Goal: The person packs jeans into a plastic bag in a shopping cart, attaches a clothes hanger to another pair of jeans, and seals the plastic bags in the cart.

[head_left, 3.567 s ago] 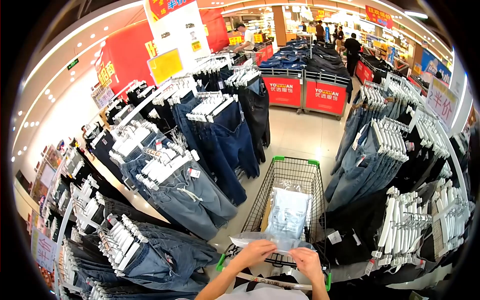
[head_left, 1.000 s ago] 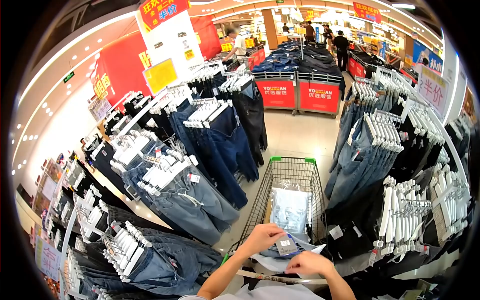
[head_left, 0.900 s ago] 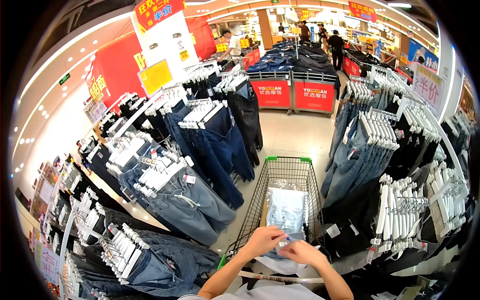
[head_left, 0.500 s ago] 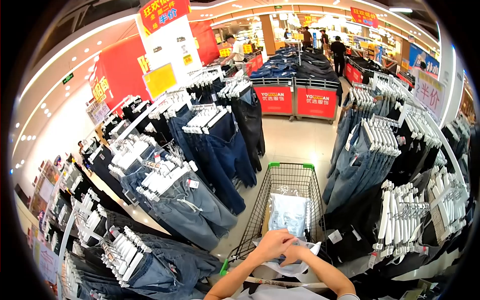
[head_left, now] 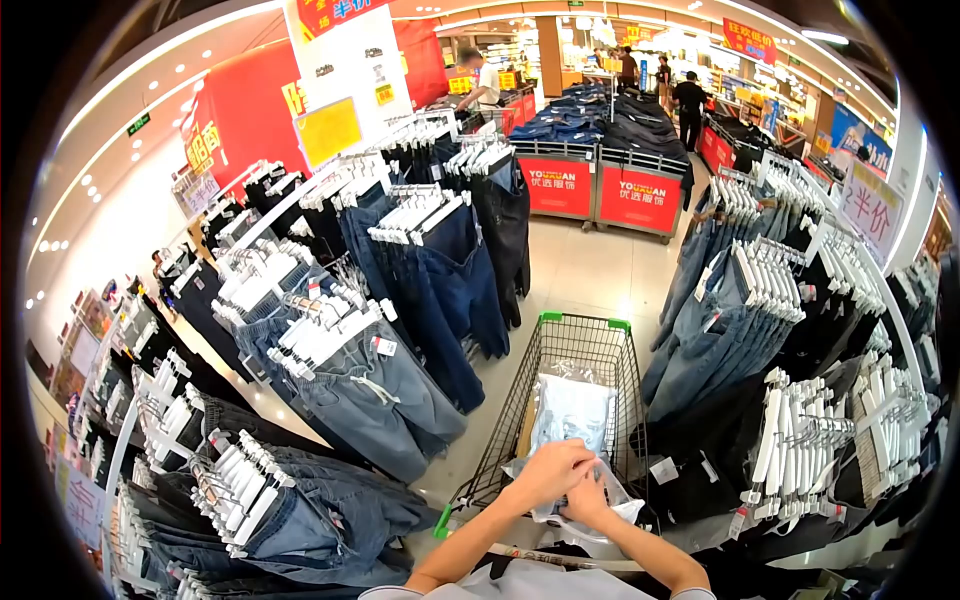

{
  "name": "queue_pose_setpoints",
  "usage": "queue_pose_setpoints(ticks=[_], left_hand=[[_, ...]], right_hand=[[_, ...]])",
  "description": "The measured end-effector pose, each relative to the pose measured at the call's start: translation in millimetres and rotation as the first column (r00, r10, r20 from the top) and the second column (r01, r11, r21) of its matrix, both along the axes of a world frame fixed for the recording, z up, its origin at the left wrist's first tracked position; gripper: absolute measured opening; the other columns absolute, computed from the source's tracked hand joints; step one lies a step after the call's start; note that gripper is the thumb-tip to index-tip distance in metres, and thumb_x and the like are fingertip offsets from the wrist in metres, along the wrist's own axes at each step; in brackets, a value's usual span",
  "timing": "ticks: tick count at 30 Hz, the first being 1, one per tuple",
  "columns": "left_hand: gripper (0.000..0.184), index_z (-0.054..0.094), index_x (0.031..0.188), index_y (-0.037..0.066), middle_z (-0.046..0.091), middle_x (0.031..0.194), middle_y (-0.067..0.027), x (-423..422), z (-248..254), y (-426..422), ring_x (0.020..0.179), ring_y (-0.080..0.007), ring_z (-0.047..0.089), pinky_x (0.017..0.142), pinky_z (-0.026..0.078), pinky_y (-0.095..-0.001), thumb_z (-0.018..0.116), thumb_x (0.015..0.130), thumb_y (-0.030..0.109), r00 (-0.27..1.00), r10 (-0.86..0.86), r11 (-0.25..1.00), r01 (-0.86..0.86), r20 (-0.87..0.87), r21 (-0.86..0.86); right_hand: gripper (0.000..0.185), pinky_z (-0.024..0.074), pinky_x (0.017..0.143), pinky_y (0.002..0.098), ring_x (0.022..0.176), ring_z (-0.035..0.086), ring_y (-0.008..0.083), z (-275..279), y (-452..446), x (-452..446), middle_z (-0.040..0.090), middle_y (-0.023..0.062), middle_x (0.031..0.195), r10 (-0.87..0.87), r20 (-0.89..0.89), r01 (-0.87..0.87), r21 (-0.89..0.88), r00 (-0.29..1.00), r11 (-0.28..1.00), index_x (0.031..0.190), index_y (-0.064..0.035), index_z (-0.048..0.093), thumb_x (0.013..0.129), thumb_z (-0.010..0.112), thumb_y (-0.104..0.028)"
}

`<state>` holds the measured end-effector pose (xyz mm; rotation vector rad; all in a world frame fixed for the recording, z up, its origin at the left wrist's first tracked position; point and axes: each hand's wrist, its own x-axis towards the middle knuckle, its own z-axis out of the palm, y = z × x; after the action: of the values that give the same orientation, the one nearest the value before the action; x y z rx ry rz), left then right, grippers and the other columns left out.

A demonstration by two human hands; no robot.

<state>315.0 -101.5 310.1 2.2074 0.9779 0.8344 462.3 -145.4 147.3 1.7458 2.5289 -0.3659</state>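
Note:
Over the near end of a wire shopping cart [head_left: 625, 360] with green corners, my left hand [head_left: 552, 472] and my right hand [head_left: 587, 497] are together, fingers bent inward and touching. Both are closed at a clear plastic bag [head_left: 620, 505], which spreads out under and beside them. What exactly the fingertips pinch is hidden behind the hands. Just beyond them, a pale folded garment in clear wrapping [head_left: 573, 408] lies in the cart.
Racks of jeans on white hangers stand left [head_left: 370, 400] and right [head_left: 720, 330] of the cart. Ahead are red-fronted bins [head_left: 637, 198] piled with jeans. A person in a white top [head_left: 484, 82] bends at the back left; a person in black [head_left: 690, 105] stands farther right.
The printed tag seen between my hands a second ago no longer shows. My hands have come together over the plastic bag. The camera view has shifted slightly.

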Motion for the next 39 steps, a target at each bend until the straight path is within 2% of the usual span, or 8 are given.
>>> queue_pose_setpoints(ticks=[4,8,13,17,22,31,35,39], left_hand=[[0.016,0.076,0.094,0.001,0.065,0.079,-0.0113,-2.3,-0.5,2.1,0.073,-0.0312,0.065,0.067,0.051,-0.0383,0.07,0.092,0.016,1.0,-0.016,1.0,0.016,0.025,-0.005],[0.016,0.076,0.094,0.001,0.065,0.079,-0.0114,5.2,4.2,-1.6,0.072,-0.0311,0.064,0.067,0.051,-0.0381,0.07,0.091,0.016,0.998,-0.009,0.999,0.013,0.065,-0.051],[0.016,0.075,0.092,0.0,0.065,0.08,-0.0117,13.3,6.7,-2.6,0.073,-0.0315,0.065,0.066,0.051,-0.0382,0.071,0.09,0.015,0.998,-0.04,0.999,0.04,0.056,0.008],[0.016,0.074,0.091,0.0,0.066,0.081,-0.0118,17.2,-5.3,-7.1,0.074,-0.0319,0.066,0.066,0.051,-0.0387,0.071,0.09,0.015,0.997,-0.068,0.997,0.068,0.028,0.021],[0.015,0.074,0.092,0.0,0.068,0.083,-0.012,17.8,-7.1,-11.5,0.078,-0.0328,0.067,0.07,0.053,-0.0393,0.07,0.09,0.014,0.997,-0.08,0.997,0.08,0.003,-0.009],[0.025,0.073,0.108,0.001,0.068,0.095,-0.014,-0.8,23.9,12.8,0.089,-0.0282,0.067,0.081,0.053,-0.0374,0.07,0.095,0.022,0.997,-0.038,0.988,0.047,0.061,-0.145],[0.033,0.065,0.12,-0.001,0.064,0.116,-0.0181,-51.7,13.4,43.7,0.111,-0.0334,0.06,0.098,0.048,-0.0399,0.072,0.095,0.018,0.926,0.322,0.91,-0.36,0.197,0.206],[0.051,0.06,0.128,-0.006,0.063,0.127,-0.021,-104.0,-78.1,74.3,0.118,-0.0331,0.059,0.104,0.045,-0.041,0.054,0.107,0.039,0.628,0.736,0.677,-0.662,0.255,-0.323]], right_hand=[[0.072,0.0495,0.096,0.0526,0.118,0.052,0.0475,-9.5,-2.8,17.5,0.047,0.0287,0.133,-0.063,-0.537,0.136,0.097,0.841,0.986,0.136,0.0057,0.044,0.077,0.078,-0.019],[0.073,0.0466,0.101,0.0508,0.123,0.05,0.0472,-38.5,1.5,33.3,0.049,0.0283,0.133,0.136,-0.517,-0.026,0.215,0.845,0.976,0.136,0.005,0.045,0.077,0.079,-0.021],[0.1,0.0172,0.117,0.0737,0.151,0.022,0.0479,-61.2,-0.2,28.8,0.031,0.0274,0.161,0.234,-0.181,-0.198,0.194,0.955,0.961,0.157,-0.0035,0.035,0.074,0.083,-0.034],[0.085,0.0295,0.112,0.0701,0.146,0.033,0.0442,-75.5,-0.2,16.5,0.043,0.0201,0.155,0.089,0.059,-0.099,0.186,0.994,0.978,0.15,-0.0059,0.046,0.076,0.08,-0.028],[0.051,0.0487,0.097,0.0545,0.117,0.062,0.0371,-111.1,28.9,16.0,0.067,0.019,0.124,0.035,-0.281,-0.004,0.111,0.959,0.994,0.125,-0.0043,0.065,0.078,0.074,-0.025],[0.052,0.0553,0.087,0.0526,0.097,0.071,0.0431,-31.6,61.6,20.4,0.073,0.0229,0.105,-0.263,-0.269,0.236,-0.13,0.926,0.963,0.122,-0.0033,0.063,0.08,0.071,-0.032],[0.067,0.0559,0.093,0.0462,0.105,0.071,0.0399,40.7,37.4,41.6,0.072,0.0239,0.11,-0.51,-0.803,0.245,-0.451,0.307,0.858,0.137,-0.0021,0.051,0.083,0.074,-0.034],[0.066,0.0555,0.093,0.0461,0.107,0.07,0.0388,62.9,20.5,69.0,0.071,0.023,0.113,-0.626,-0.777,0.132,-0.628,-0.062,0.767,0.137,-0.0021,0.051,0.083,0.074,-0.033]])
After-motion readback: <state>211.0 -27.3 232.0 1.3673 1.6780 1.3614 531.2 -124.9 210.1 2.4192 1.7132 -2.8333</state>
